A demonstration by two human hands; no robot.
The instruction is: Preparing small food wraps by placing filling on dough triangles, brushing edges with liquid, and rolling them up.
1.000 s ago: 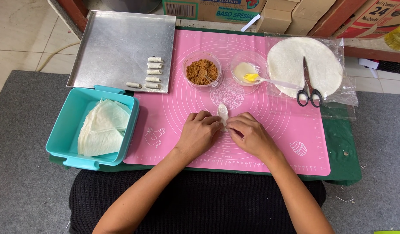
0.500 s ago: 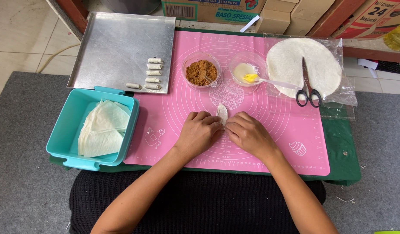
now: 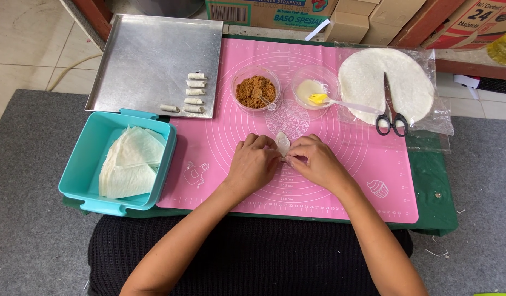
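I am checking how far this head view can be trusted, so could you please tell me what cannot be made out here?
- Head view: the near end of the small white wrapper piece lies under the left hand and right hand; any filling inside is hidden.
- The fingertips are tucked under, so the grip is unclear.
- The cardboard boxes are cut by the top edge.
- The small white rolls on the metal tray are too small for detail.

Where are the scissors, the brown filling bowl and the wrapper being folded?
scissors [image 3: 391, 112], head view, on the blades' pivot.
brown filling bowl [image 3: 255, 91], head view, on the filling.
wrapper [image 3: 283, 143], head view, on the tip showing between the hands.
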